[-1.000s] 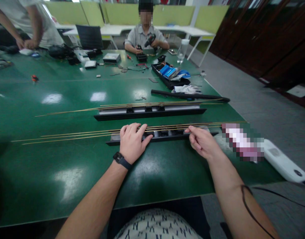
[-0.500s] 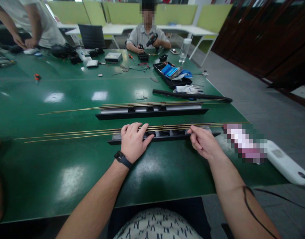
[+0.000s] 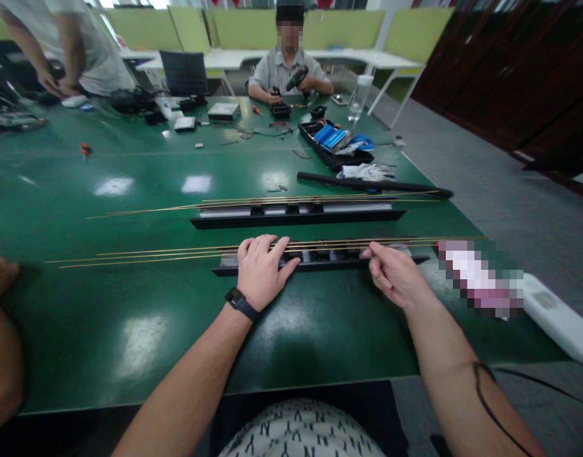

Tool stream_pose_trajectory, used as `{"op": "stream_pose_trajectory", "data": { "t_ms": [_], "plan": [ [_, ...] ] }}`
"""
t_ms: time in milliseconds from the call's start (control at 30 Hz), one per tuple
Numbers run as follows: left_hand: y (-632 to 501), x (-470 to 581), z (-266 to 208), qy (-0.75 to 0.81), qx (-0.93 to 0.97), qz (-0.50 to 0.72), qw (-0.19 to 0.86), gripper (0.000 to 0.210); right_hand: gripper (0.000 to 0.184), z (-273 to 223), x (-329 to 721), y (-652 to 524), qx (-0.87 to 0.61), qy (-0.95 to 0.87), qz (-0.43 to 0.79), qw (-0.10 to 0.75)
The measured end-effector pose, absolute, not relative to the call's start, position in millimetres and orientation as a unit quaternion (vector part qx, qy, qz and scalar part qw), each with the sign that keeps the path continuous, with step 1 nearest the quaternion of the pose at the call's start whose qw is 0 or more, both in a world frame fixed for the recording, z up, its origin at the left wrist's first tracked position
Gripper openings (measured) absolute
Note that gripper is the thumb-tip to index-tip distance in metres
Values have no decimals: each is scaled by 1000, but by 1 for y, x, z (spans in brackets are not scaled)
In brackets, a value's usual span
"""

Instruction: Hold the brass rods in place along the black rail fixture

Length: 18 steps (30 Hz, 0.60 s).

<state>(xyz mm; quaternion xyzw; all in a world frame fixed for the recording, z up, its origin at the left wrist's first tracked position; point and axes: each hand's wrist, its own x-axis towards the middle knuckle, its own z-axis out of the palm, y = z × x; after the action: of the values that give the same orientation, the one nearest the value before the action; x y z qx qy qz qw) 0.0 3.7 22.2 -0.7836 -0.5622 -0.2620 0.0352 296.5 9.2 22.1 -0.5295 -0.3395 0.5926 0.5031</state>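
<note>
Spread across a long black rail (image 3: 329, 263) with a pale inner strip and dark blocks, my left hand (image 3: 263, 266) is open, its fingers lying over the rail and thumb apart. Several thin brass-coloured rods (image 3: 162, 254) run lengthwise above the rail, passing at my left fingers and out past both rail ends. My right hand (image 3: 394, 270) is closed in a pinch at one of the rods, near the rail's right part. The exact grip point is partly hidden by the fingers. Just beyond lies a second black rail (image 3: 296, 219) with similar rods along it.
Behind the rails lie a long black bar (image 3: 406, 186), white gloves (image 3: 365, 171) and a black tray (image 3: 315, 141) with blue packs. A blurred packet (image 3: 477, 279) and a white device (image 3: 553, 317) lie right. Another person's arm (image 3: 0, 330) rests left; a person opposite holds a drill (image 3: 297, 77).
The whole view has shifted slightly, moving things rightward. More of the other person's arm shows at the left. My hands keep nearly the same places on the rail and rods.
</note>
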Motion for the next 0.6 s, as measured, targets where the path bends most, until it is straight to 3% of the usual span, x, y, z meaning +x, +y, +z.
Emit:
{"op": "stream_pose_trajectory", "data": {
  "t_ms": [600],
  "plan": [
    [4, 0, 21, -566, -779, -269, 31, 42, 30, 17, 295, 11, -533, -322, 587, 517]
  ]
}}
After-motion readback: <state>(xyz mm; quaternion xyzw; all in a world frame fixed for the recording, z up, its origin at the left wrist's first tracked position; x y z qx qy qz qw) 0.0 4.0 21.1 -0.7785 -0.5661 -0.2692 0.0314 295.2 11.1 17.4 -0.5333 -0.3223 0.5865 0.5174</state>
